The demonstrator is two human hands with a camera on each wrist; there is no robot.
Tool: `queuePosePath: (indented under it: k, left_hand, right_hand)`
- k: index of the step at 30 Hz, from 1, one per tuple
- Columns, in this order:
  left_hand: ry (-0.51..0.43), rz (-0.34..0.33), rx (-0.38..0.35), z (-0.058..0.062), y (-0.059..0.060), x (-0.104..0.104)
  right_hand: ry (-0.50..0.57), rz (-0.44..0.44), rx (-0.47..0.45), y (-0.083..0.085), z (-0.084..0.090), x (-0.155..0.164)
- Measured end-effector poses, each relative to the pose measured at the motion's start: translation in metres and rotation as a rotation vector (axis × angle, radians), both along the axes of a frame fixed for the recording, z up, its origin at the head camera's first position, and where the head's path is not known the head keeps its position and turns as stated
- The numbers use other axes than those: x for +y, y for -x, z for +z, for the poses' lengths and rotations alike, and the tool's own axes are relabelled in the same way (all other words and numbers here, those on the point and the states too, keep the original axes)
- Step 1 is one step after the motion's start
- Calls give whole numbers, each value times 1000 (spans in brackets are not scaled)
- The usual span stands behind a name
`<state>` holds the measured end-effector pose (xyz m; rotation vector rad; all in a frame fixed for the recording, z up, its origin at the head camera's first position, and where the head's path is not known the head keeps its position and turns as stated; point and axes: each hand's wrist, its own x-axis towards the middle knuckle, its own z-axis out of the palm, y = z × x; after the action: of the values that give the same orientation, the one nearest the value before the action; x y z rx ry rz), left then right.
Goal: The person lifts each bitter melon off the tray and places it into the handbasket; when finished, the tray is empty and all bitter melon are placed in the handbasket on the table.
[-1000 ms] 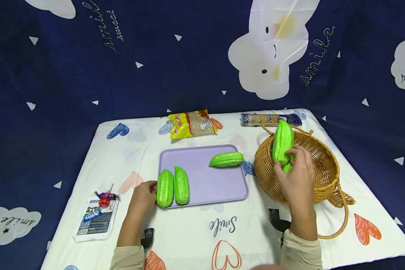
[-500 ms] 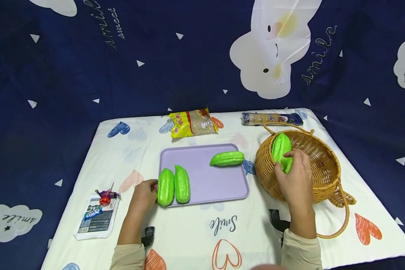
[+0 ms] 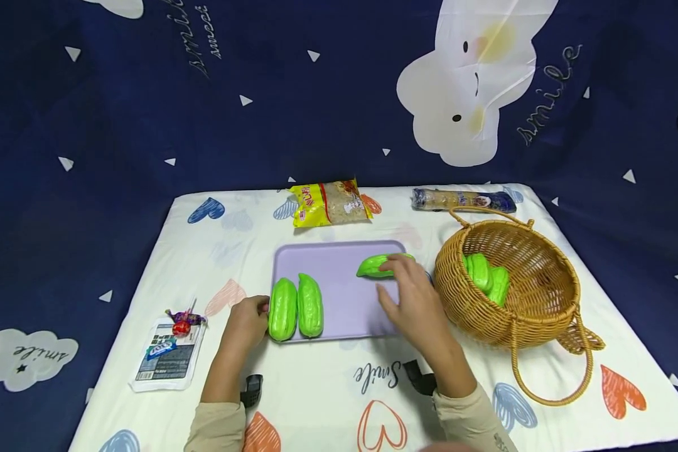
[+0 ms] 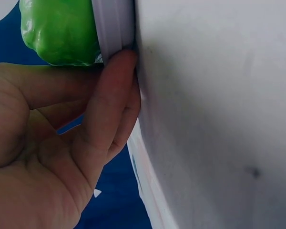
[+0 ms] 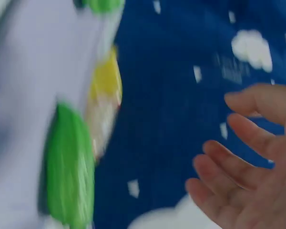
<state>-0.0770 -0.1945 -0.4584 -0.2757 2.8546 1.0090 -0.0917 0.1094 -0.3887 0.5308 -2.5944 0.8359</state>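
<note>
One bright-green, glossy, ridged gourd point(image 3: 375, 266): lying at the far right part of the lilac, flat, round-cornered tray point(image 3: 344, 301), long axis running roughly left to right, pointed end leftward, other end by the right rim. Nearer to it by far: bare right hand point(image 3: 420, 307), extended from the near right side, fingertips overlapping the gourd's right half in the head view, yet apart from it in the right wrist view. Fingers spread and loosely bent, directed across the gourd's length, holding nothing. At the tray's left rim: bare left hand point(image 3: 247, 323), gripping the edge between bent fingers and thumb. Just beside, on the tray: two matching green gourds point(image 3: 311, 306), side by side, long axes running near to far. Right of the tray: round, tan wicker basket point(image 3: 474, 317), with at least two green gourds inside. Beyond: yellow-and-clear plastic bag point(image 3: 331, 204); blue-and-clear plastic packet point(image 3: 463, 199).
</note>
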Motion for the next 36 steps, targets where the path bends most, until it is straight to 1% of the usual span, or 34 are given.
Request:
queuePosePath:
  k: [3, 5, 8, 13, 18, 21, 26, 29, 33, 36]
  left_hand:
    - [3, 1, 7, 1, 1, 1]
    - [1, 2, 2, 1, 1, 1]
    - [5, 4, -8, 2, 1, 0]
    - [6, 5, -16, 2, 3, 0]
    - [8, 2, -23, 1, 2, 0]
    - [15, 7, -30, 1, 2, 1]
    - [21, 11, -31, 1, 2, 2]
    - [25, 11, -22, 1, 2, 2]
    - [25, 16, -24, 1, 2, 2]
    - [23, 20, -27, 2, 1, 2]
  right_hand:
    - [-121, 143, -76, -2, -9, -30]
    - [-186, 226, -110, -3, -16, -47]
    - [-290, 307, -139, -3, -24, -68]
    - [-398, 372, -189, 0, -35, -92]
    - [-465, 396, -206, 0, -43, -101]
    - [-466, 389, -228, 1, -44, -102]
    - [-391, 367, -314, 3, -44, -100]
    - [-354, 363, -350, 4, -43, -98]
    - [-313, 360, -345, 4, -42, -93]
    - [-277, 350, -307, 3, -37, -88]
